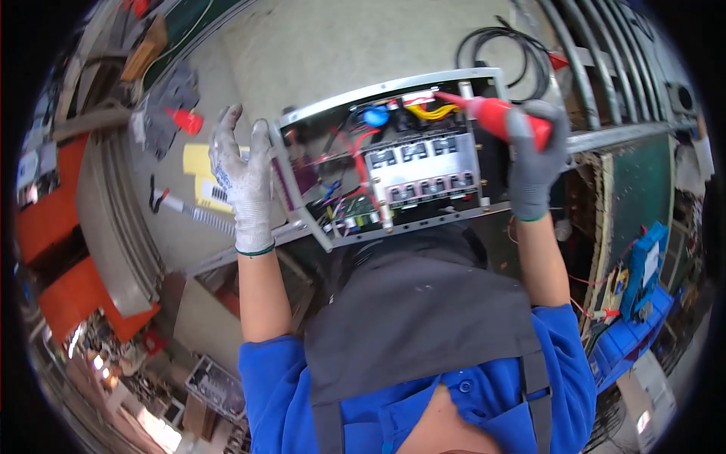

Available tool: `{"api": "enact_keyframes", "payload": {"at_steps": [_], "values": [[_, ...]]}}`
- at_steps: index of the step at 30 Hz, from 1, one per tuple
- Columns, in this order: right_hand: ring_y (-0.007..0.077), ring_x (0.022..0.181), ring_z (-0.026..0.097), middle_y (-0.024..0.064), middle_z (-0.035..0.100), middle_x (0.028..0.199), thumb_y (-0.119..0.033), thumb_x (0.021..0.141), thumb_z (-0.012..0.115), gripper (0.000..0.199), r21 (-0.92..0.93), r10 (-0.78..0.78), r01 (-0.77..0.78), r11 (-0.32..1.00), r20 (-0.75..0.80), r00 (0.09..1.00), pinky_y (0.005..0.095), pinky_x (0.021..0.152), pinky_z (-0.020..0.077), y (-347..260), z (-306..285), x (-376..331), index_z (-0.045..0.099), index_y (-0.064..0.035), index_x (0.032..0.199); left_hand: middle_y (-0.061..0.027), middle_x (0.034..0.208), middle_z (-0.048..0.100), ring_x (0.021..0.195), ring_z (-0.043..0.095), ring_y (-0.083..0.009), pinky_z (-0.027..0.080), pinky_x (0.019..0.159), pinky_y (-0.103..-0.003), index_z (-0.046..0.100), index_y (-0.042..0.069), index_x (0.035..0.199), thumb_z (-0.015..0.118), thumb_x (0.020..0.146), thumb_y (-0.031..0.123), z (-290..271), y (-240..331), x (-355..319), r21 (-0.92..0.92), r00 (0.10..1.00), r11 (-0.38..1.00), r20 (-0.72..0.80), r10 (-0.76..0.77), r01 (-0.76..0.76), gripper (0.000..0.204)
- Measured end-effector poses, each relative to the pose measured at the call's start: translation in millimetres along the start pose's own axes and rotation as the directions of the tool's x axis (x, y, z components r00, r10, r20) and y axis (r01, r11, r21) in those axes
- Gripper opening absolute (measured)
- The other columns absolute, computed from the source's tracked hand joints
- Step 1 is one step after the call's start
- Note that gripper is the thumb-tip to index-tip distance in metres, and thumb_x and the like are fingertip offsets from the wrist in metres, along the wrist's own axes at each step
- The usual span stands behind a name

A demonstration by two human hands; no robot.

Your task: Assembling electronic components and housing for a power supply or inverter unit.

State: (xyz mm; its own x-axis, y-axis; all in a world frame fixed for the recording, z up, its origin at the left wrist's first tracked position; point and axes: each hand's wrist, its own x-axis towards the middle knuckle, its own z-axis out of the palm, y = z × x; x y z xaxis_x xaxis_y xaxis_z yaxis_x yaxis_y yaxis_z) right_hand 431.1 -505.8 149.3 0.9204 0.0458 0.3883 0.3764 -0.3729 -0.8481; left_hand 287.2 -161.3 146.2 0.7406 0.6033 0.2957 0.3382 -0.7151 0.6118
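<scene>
An open metal chassis full of electronics rests on the bench in front of me. Inside it are a white-topped circuit board, yellow wires, red wires and a blue round part. My right hand, in a grey-palmed glove, is wrapped round a red squeeze bottle. The bottle's thin nozzle points left, over the far right part of the chassis near the yellow wires. My left hand, gloved too, is held with fingers stretched beside the chassis's left side; whether it touches the metal cannot be told.
Left on the bench lie a grey rag, a small red object, yellow labelled paper and a tool with a coiled sleeve. A black cable coil lies far right, near metal bars. Right are a blue meter and blue bin.
</scene>
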Motion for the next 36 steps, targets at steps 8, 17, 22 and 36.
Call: {"api": "enact_keyframes", "payload": {"at_steps": [8,17,22,36], "values": [[0.0189,0.095,0.058,0.0093,0.059,0.1,-0.009,0.082,0.07,0.02,0.351,0.158,-0.279,0.894,0.336,0.929,0.0331,0.088,0.0475,-49,10,-33,0.057,-0.0026,0.097,-0.0199,0.133,0.059,0.121,0.059,-0.0287,0.045,0.105,-0.04,0.05,-0.003,0.141,0.052,0.102,0.012,-29,-53,-96,-0.269,0.951,0.916,0.17,-0.259,0.298,0.042],[0.0231,0.083,0.061,0.0107,0.06,0.092,-0.006,0.074,0.082,0.03,0.315,-0.178,-0.055,0.947,0.662,0.728,0.0344,0.074,0.0511,-91,44,-68,0.059,-0.0063,0.094,-0.0169,0.132,0.059,0.115,0.061,-0.0261,0.048,0.101,-0.039,0.051,-0.002,0.138,0.052,0.1,0.004,-22,-63,-141,-0.36,0.899,0.825,0.215,-0.382,0.436,0.039],[0.0248,0.072,0.065,0.0072,0.063,0.086,-0.011,0.066,0.087,0.034,0.338,-0.41,0.243,0.909,0.628,0.662,0.0345,0.06,0.0524,-97,57,-93,0.063,-0.0116,0.089,-0.0168,0.132,0.059,0.115,0.062,-0.0266,0.048,0.101,-0.039,0.051,-0.002,0.138,0.054,0.098,0.003,-21,-64,-148,-0.374,0.888,0.806,0.208,-0.41,0.46,0.041],[0.0243,0.07,0.065,0.0059,0.063,0.086,-0.014,0.064,0.089,0.036,0.358,-0.473,0.311,0.881,0.612,0.634,0.0356,0.057,0.0503,-90,58,-108,0.063,-0.0134,0.088,-0.018,0.13,0.06,0.114,0.062,-0.0279,0.048,0.1,-0.04,0.052,-0.002,0.137,0.057,0.097,0.005,-24,-62,-157,-0.297,0.903,0.855,0.199,-0.381,0.426,0.041]]}}
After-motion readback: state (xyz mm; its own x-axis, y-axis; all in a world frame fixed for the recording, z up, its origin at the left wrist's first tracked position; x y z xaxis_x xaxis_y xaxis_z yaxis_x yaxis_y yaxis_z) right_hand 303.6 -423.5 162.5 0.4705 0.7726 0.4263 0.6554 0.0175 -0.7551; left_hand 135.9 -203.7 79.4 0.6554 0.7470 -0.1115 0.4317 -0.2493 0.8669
